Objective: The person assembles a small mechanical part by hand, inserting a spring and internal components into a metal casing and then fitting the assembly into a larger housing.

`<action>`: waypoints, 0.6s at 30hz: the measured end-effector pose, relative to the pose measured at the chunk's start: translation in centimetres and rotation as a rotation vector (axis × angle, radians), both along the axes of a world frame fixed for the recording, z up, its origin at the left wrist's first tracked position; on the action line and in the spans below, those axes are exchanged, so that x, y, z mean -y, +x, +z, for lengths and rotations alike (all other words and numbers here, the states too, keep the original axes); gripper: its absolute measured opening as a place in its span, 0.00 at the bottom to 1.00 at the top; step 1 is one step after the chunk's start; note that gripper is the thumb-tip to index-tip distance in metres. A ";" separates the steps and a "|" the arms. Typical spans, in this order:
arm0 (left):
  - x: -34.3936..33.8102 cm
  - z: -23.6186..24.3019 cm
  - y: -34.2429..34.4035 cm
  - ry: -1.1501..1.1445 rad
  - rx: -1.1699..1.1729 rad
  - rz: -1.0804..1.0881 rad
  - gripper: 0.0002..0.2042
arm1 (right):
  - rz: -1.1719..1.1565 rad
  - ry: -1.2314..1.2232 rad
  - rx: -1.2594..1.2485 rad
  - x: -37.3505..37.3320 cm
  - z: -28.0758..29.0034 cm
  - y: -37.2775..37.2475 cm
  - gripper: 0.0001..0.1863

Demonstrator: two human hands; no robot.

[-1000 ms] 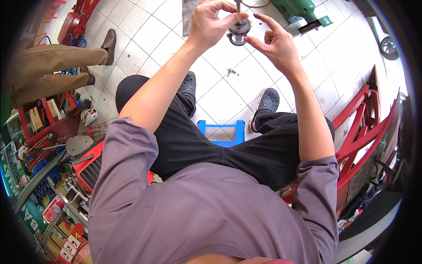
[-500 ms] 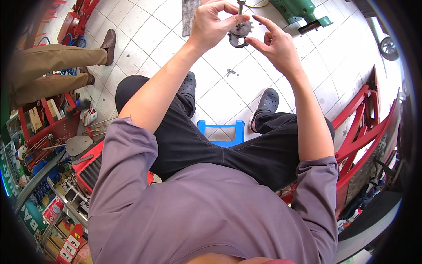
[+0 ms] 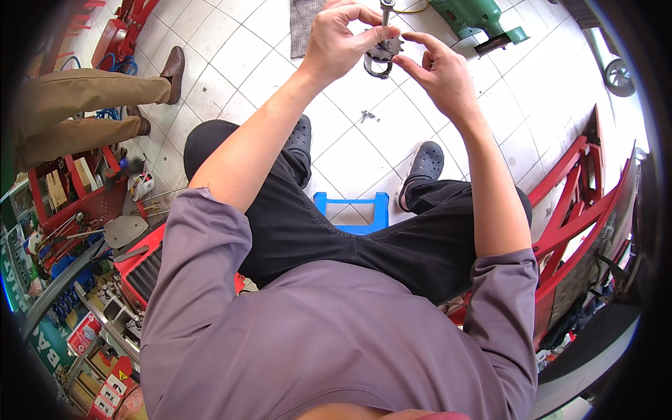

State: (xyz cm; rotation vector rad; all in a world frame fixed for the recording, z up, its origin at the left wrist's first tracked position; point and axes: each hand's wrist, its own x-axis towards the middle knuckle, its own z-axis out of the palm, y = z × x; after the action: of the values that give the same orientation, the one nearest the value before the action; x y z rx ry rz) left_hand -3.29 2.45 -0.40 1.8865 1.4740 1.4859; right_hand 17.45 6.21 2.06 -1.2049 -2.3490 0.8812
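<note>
Held up at the top of the head view is a dark metal toothed gear [image 3: 389, 47] with a bright upright shaft [image 3: 386, 15] through it and a ring-shaped frame [image 3: 378, 70] below. My left hand [image 3: 337, 38] grips this assembly from the left, its thumb lying across the part by the shaft. From the right, my right hand [image 3: 442, 70] has its thumb and forefinger at the gear's toothed edge, the other fingers curled. A few small metal parts [image 3: 367, 115], too small to name, lie on the floor below.
A blue stool [image 3: 352, 229] shows between my legs. Far right stands a green machine [image 3: 467, 17]; a grey mat [image 3: 301, 28] lies beyond my left hand. Red metal frames [image 3: 574, 189] rise at right. Another person's legs [image 3: 105, 87] and cluttered tools [image 3: 77, 231] are at left.
The gear assembly has tilted and turned slightly, showing its teeth more clearly. My right thumb and forefinger have shifted a little along its edge; the left hand keeps its grip.
</note>
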 end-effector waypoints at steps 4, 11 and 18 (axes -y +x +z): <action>0.1 0.2 0.2 -0.036 0.059 0.001 0.06 | -0.002 -0.001 0.002 -0.2 -0.3 0.1 0.25; 0.2 0.4 0.2 0.016 -0.072 0.149 0.08 | 0.400 -0.989 -0.212 0.8 2.9 0.4 0.20; 0.0 0.8 0.8 -0.146 0.365 0.103 0.09 | 0.207 -0.619 -0.356 1.5 1.4 -0.3 0.20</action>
State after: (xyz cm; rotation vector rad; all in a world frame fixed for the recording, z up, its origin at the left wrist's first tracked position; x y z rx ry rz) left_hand -2.47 2.42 0.41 1.3856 1.4744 1.6155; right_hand 17.10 4.68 3.51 -0.8982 -1.9869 1.8204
